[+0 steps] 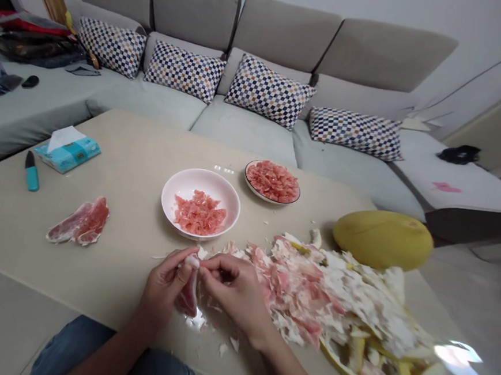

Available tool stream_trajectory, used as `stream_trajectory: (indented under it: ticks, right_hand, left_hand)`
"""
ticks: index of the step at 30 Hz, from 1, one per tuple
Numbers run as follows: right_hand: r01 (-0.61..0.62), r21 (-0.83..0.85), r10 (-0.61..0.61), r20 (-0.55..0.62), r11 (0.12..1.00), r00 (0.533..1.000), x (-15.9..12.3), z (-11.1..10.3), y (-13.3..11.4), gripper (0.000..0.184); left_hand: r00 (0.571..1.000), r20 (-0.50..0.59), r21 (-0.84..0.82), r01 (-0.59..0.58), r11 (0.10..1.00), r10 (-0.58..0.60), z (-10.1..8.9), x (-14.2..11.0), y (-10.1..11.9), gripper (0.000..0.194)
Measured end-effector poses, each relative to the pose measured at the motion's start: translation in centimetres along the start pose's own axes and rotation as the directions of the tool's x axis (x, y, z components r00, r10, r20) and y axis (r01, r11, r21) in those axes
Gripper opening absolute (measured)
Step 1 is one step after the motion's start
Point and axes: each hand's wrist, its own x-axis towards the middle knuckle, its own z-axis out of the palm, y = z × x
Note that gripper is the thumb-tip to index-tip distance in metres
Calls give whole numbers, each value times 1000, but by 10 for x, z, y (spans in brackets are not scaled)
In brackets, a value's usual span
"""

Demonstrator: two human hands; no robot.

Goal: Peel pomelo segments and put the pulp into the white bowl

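A pink pomelo segment (189,291) is pinched between the left hand (162,290) and the right hand (236,290), the fingers pressed together and partly hiding it. Just beyond the grip, loose pink pulp (200,213) is held in a white bowl (228,194); farther off, more is heaped on a rimmed plate (247,181). Beside the right hand, a pile of white pith (311,296) is cut off by the frame's lower edge.

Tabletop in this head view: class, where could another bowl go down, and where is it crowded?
Bare tabletop lies between the tissue box and the pale bowl, and between the plate and the yellow pomelo. It is crowded at front right, where pith and peel heap against the right hand.
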Motion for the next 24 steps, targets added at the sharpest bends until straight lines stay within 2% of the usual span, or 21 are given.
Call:
stream_trajectory:
  ticks: [2, 5, 10, 14, 18, 21, 24]
  right_hand:
    - [-32, 15, 32, 40, 999, 999, 2, -1, 0, 17]
    - [-13, -18, 14, 71, 1000, 997, 2, -2, 2, 16]
    - [5, -45, -1, 85, 999, 996, 1, -3, 4, 16]
    - [69, -94, -61, 79, 993, 995, 0, -3, 4, 18]
    - [128, -191, -131, -5, 973, 991, -2, 3, 6, 15]
    - [126, -212, -143, -68, 969, 987, -3, 9, 8, 17]
    - [88, -164, -108, -122, 983, 987, -4, 15, 9, 19]
  left_hand:
    - [997, 26, -86, 75, 993, -73, 1, 0, 0, 52]
    - [994, 45, -135, 109, 985, -104, 1, 1, 0, 57]
    - [998, 14, -43, 68, 997, -68, -1, 1, 2, 56]
    - [999, -18, 72, -26, 997, 27, -1, 1, 3, 46]
    - [984, -34, 191, -168, 967, 177, -1, 2, 3, 36]
    - [964, -23, 245, -251, 936, 265, -2, 2, 0, 31]
    - [950, -16, 263, -297, 918, 311, -2, 1, -5, 28]
